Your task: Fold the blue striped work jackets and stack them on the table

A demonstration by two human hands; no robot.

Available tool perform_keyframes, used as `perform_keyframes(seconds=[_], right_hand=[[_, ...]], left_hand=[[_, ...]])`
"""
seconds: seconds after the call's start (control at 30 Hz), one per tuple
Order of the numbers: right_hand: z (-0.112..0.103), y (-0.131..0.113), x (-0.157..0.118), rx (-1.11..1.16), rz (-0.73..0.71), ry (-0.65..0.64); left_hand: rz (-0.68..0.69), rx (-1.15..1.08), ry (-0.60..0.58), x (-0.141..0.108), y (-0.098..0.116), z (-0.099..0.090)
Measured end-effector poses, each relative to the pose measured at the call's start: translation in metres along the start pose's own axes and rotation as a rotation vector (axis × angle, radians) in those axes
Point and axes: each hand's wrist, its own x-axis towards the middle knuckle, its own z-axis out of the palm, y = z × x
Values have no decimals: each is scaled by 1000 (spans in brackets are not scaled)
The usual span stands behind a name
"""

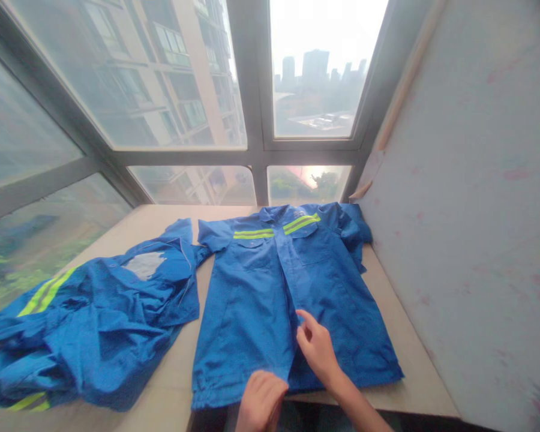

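Observation:
A blue work jacket (247, 306) lies front up, with its collar toward the window and yellow-green reflective strips across the chest. Its front flaps part toward the bottom. At the lower hem near the sill's front edge, my left hand (261, 399) is closed on the cloth, its fingertips hidden. My right hand (317, 348) has thumb and index finger at the front opening, pinching the flap's edge. The jacket's right-hand sleeve is bunched by the wall. To the left lies blue clothing (117, 324), crumpled, with similar strips and a pale patch inside.
Both garments rest on a pale window sill (414, 336). A wall (477, 210) with faint pink marks bounds the right side. Grey window frames (256, 120) and glass panes stand behind and to the left, with buildings outside. Below the sill's front edge it is dark.

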Motion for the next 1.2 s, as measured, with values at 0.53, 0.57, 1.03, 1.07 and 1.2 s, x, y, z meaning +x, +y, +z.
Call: perform_keyframes(seconds=[0.53,0.57,1.03,1.07,1.2], right_hand=[[11,2,-9,-268,-289,-173],[11,2,-10,-277,-311,-149],[18,1,-17,-585,-335,-357],[18,1,-17,-563,-336,-378],[13,6,-17,-310,-347,-311]], left_hand=[[130,-26,-34,-6,2,6],[125,-31,-37,-7,1,5],[164,13,-196,-11,-2,14],[168,8,-216,-13,-2,16],[125,-110,-255,-10,-5,12]])
